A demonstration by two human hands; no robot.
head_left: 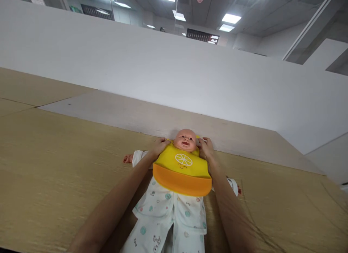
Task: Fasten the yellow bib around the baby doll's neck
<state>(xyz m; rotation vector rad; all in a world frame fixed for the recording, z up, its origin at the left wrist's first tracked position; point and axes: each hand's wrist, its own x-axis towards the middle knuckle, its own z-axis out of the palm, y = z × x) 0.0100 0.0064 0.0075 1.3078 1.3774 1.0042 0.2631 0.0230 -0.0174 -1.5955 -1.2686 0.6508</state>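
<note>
A baby doll (185,139) lies on its back on a wooden table (54,166), dressed in a white patterned romper (168,213). A yellow and orange silicone bib (181,171) with a lemon print covers its chest. My left hand (160,145) is closed on the bib's neck strap at the doll's shoulder on the left of the picture. My right hand (206,147) pinches the other strap end beside the doll's head. Both forearms reach in from the bottom edge, one on each side of the doll.
A white partition wall (174,75) runs behind the table. A paler board (114,111) lies along the back of the tabletop. Ceiling lights (231,19) show above the partition.
</note>
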